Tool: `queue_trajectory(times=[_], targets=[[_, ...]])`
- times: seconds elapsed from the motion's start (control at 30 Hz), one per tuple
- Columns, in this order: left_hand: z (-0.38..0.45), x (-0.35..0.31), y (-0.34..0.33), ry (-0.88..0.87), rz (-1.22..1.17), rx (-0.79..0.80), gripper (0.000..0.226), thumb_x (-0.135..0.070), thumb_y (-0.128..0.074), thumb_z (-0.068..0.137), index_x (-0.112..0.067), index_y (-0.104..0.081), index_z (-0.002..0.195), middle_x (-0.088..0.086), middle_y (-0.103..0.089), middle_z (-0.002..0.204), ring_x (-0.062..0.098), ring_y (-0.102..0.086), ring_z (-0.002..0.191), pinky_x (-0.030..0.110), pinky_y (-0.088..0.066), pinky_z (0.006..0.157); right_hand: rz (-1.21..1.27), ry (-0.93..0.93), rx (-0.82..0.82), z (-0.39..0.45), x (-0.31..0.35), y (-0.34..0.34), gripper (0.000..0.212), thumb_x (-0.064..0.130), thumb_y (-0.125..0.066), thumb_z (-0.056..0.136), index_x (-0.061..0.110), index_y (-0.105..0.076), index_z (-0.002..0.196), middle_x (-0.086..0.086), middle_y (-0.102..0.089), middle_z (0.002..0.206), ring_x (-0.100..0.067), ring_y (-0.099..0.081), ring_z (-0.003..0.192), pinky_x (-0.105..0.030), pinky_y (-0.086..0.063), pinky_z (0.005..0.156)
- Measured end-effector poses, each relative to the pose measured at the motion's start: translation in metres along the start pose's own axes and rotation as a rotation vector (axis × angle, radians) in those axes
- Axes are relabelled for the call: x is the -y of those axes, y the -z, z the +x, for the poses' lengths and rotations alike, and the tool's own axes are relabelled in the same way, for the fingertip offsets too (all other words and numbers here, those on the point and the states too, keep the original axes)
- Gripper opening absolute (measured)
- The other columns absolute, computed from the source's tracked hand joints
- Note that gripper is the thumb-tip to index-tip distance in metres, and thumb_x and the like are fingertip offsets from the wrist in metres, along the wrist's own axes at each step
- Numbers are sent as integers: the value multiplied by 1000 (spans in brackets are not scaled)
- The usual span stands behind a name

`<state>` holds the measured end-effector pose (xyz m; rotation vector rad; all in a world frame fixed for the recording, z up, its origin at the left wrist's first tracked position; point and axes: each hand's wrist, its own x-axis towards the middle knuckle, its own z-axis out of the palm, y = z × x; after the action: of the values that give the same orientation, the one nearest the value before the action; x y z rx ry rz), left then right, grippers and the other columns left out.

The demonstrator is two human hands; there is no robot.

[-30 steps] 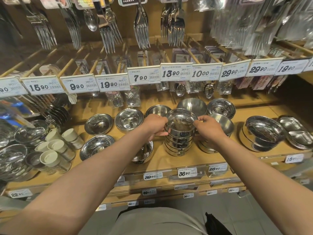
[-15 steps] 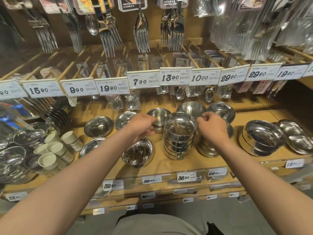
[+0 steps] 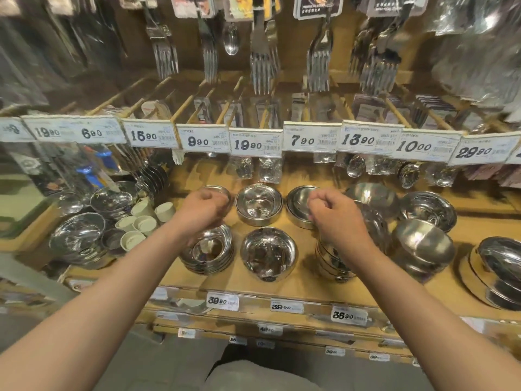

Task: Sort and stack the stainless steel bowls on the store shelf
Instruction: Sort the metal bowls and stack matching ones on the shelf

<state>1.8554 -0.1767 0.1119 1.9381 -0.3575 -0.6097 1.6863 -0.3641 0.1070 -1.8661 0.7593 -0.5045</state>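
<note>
- The left hand (image 3: 201, 206) hangs over the shelf (image 3: 304, 280) with fingers curled, just before a small back-row bowl (image 3: 215, 190); whether it grips that rim, I cannot tell.
- The right hand (image 3: 335, 218) is curled too, over the rim of another back-row bowl (image 3: 298, 206); contact is unclear.
- Done, by the look of it: a tall stack (image 3: 335, 263) stands beneath the right wrist, and a low nested stack (image 3: 210, 249) sits front left.
- Left to do: a single bowl (image 3: 269, 253) in front and a back-row bowl (image 3: 259, 204) stand loose; bowls at right (image 3: 423, 246) lie tilted.
</note>
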Motion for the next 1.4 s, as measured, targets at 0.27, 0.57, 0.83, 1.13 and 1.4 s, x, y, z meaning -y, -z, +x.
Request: queue_trajectory(times=[0.27, 0.57, 0.83, 1.13, 1.4], targets=[[10, 41, 41, 99, -98, -113, 11, -11, -55, 98, -13, -61, 90, 10, -56, 90, 23, -57, 86, 38, -58, 83, -105, -55, 139, 19, -21, -72, 32, 19, -47, 94, 21, -46, 62, 7, -46, 58, -11, -45, 53, -31, -38, 62], [60, 61, 62, 217, -112, -122, 10, -16, -59, 99, -13, -69, 102, 6, -69, 97, 17, -66, 84, 31, -59, 79, -247, -267, 82, 71, -59, -128, 11, 30, -55, 94, 21, -61, 93, 0, -66, 85, -28, -63, 88, -39, -48, 77], [120, 66, 76, 246, 57, -39, 11, -20, -63, 97, -23, -71, 90, -2, -74, 90, 16, -69, 81, 32, -58, 84, -408, -552, 8, 130, -74, -155, 39, 31, -61, 98, -4, -64, 115, -21, -68, 115, -37, -64, 108, -33, -42, 78], [173, 70, 90, 262, 12, 33, 23, -10, -57, 101, -6, -61, 123, 8, -67, 110, 11, -62, 85, 10, -54, 57, -613, -503, -50, 150, -74, -176, 36, 29, -57, 98, 8, -64, 127, -18, -67, 127, -38, -62, 118, -37, -49, 91], [216, 92, 92, 475, 29, 140, 13, -9, -54, 102, -8, -58, 89, 22, -53, 145, 12, -58, 81, 26, -53, 86, -183, -612, -124, 139, -65, -165, 21, 20, -69, 89, 6, -71, 104, -10, -76, 86, -28, -75, 85, -40, -61, 82]])
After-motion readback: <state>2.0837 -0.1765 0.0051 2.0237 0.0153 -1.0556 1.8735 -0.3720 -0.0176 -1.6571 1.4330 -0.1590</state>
